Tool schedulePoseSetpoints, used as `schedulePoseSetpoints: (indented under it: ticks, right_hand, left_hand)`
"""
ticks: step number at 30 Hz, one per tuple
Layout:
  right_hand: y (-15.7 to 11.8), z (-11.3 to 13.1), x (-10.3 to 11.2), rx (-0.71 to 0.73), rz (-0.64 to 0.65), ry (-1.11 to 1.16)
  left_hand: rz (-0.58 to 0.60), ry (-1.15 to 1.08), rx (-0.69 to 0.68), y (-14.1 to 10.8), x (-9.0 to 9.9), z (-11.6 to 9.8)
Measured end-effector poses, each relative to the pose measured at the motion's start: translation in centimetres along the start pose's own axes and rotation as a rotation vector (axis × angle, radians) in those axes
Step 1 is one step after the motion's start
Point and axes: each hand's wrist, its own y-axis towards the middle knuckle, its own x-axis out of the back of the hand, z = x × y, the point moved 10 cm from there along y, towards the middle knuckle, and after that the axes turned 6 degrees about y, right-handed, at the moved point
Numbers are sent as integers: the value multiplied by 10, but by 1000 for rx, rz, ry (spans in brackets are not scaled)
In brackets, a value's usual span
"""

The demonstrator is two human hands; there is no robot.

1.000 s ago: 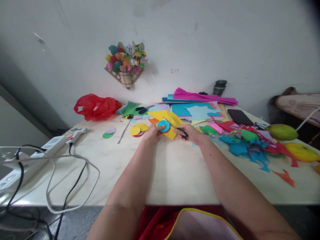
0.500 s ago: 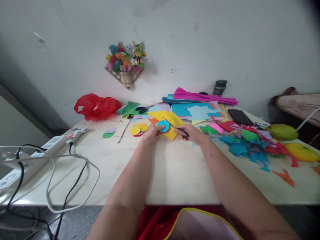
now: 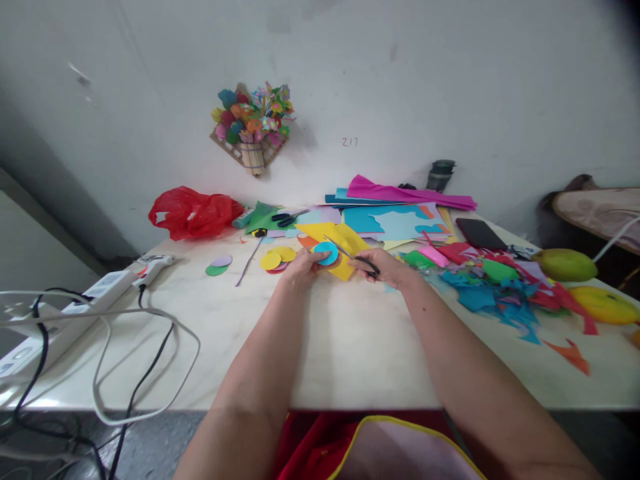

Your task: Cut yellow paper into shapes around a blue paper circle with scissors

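Observation:
My left hand (image 3: 304, 264) pinches a blue paper circle (image 3: 327, 252) against a yellow paper sheet (image 3: 343, 269), its thumb on the circle. My right hand (image 3: 379, 265) is closed round the dark handles of a pair of scissors (image 3: 367, 266), whose blades point up and left over the yellow sheet, by the circle's right edge. Whether the blades are parted is too small to tell. Just left of my left hand lie several yellow paper circles (image 3: 271, 261). Farther left, a purple circle (image 3: 221, 261) overlaps a green one (image 3: 216, 271).
A red plastic bag (image 3: 195, 213) and a second pair of scissors (image 3: 287, 218) lie at the back. Paper scraps (image 3: 500, 293), a phone (image 3: 481, 234) and yellow-green fruit (image 3: 565, 265) are on the right. A power strip (image 3: 100, 287) with loose cables is on the left.

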Motion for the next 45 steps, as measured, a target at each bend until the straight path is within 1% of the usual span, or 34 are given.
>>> schedulePoseSetpoints:
  ticks: [12, 22, 31, 38, 45]
  right_hand:
    - [4, -6, 1, 5, 7, 11]
    - [0, 2, 1, 10, 4, -18]
    - [5, -7, 6, 17, 9, -2]
    - [3, -2, 3, 13, 20, -21]
    - [0, 2, 0, 9, 8, -26]
  left_hand:
    - [-8, 15, 19, -6, -7, -1]
    - [-8, 4, 9, -6, -5, -2]
    - [-8, 18, 7, -4, -2, -1]
    - [0, 20, 8, -2, 1, 1]
    - [-6, 21, -34, -2, 2, -4]
